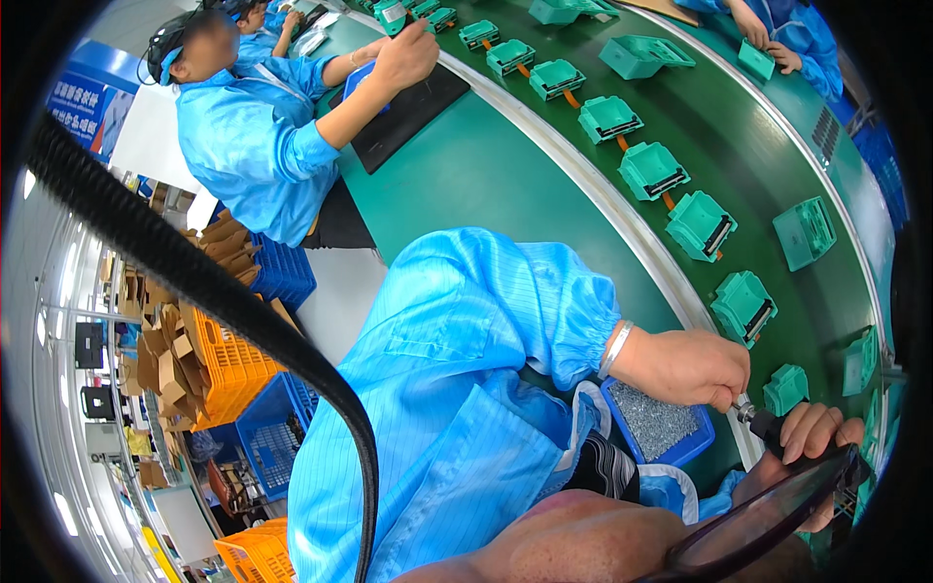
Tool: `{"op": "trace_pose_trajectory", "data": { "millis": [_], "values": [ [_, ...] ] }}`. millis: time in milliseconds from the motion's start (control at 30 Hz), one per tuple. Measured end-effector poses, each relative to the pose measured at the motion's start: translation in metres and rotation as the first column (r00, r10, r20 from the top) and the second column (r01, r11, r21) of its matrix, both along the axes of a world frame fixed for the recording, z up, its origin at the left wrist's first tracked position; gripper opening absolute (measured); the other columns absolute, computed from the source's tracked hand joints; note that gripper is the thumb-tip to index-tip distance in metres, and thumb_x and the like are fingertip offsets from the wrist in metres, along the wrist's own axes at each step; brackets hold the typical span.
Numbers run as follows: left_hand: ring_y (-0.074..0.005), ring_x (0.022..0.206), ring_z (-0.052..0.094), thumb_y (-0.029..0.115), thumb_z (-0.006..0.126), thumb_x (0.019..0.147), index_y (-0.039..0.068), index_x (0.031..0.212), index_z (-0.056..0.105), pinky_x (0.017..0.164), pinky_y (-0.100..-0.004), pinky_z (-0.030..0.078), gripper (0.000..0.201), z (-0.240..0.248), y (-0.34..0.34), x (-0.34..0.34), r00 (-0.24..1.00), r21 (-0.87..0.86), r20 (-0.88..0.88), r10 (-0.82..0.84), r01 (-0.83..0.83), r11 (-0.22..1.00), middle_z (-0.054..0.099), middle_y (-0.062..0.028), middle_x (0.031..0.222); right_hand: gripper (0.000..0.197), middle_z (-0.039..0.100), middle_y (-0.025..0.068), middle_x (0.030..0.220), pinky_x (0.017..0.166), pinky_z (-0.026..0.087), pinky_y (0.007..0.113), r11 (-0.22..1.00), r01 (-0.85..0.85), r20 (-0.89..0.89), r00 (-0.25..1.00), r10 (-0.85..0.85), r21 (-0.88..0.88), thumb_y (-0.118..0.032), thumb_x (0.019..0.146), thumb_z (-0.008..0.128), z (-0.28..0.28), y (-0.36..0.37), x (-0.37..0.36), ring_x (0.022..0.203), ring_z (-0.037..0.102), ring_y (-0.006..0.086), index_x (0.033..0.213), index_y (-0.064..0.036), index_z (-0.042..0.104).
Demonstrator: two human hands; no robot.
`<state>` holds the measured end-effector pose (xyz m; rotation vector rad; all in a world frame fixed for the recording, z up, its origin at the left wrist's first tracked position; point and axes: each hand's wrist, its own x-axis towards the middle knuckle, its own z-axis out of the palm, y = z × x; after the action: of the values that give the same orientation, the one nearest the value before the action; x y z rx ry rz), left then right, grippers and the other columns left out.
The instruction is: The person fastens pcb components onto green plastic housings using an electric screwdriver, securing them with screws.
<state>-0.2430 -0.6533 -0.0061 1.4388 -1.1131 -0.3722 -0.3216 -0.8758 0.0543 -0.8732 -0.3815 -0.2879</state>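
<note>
My left hand (685, 367), with a pale bracelet at the wrist, is closed, its fingertips pinched at the metal tip of a screwdriver (766, 426). Whatever sits between those fingertips is hidden. Around the screwdriver's black body my right hand (814, 435) is wrapped, partly covered at the lower edge. Below my left wrist lies a blue tray (682, 454) of small silvery screws (653, 420). Just beyond the tool is a small teal plastic housing (785, 389). Another teal housing (744, 307) with a black strip stands farther up the belt.
A green conveyor belt (739, 165) carries several teal housings linked by orange strips. To the left, a co-worker (258, 126) holds a teal tool over a black mat (413, 121). Another person's hands (768, 44) hold a teal part across the belt. Orange crates (228, 355) stand behind.
</note>
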Motion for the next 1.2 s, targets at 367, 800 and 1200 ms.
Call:
{"op": "trace_pose_trajectory", "data": {
  "millis": [367,800,1200],
  "values": [
    [-0.0331,0.099,0.066,0.036,0.079,0.08,0.01,0.093,0.073,0.082,-0.047,0.052,0.03,-0.005,0.0,-0.013,0.658,0.382,0.672,-0.34,0.085,0.92,0.068,-0.0109,0.099,0.062,0.046,0.0058,0.083,0.064,0.038,0.027,0.873,0.182,-0.228,0.923,-0.311,-0.453,-0.05,0.085,0.073,0.018,-0.023,-0.008,0.067,0.047,0.0145,0.115,-0.0024,0.047],
    [-0.0285,0.086,0.065,0.022,0.064,0.079,0.008,0.078,0.071,0.078,-0.0436,0.05,0.015,-0.008,-0.003,-0.018,0.64,0.233,0.741,-0.204,0.04,0.972,0.064,-0.0073,0.086,0.06,0.046,0.0056,0.083,0.066,0.04,0.027,0.909,0.107,-0.262,0.938,-0.227,-0.403,-0.047,0.087,0.075,0.013,-0.024,-0.007,0.068,0.047,0.0146,0.115,-0.0022,0.047],
    [-0.0293,0.097,0.064,0.038,0.075,0.08,0.009,0.082,0.075,0.083,-0.0432,0.05,0.028,-0.004,-0.008,-0.022,0.689,0.323,0.664,-0.29,0.085,0.942,0.065,-0.0075,0.093,0.053,0.047,0.0063,0.086,0.067,0.039,0.029,0.932,0.062,-0.247,0.956,-0.158,-0.358,-0.04,0.092,0.07,0.002,-0.045,-0.004,0.071,0.047,0.0155,0.121,-0.0013,0.048]
  ]
}}
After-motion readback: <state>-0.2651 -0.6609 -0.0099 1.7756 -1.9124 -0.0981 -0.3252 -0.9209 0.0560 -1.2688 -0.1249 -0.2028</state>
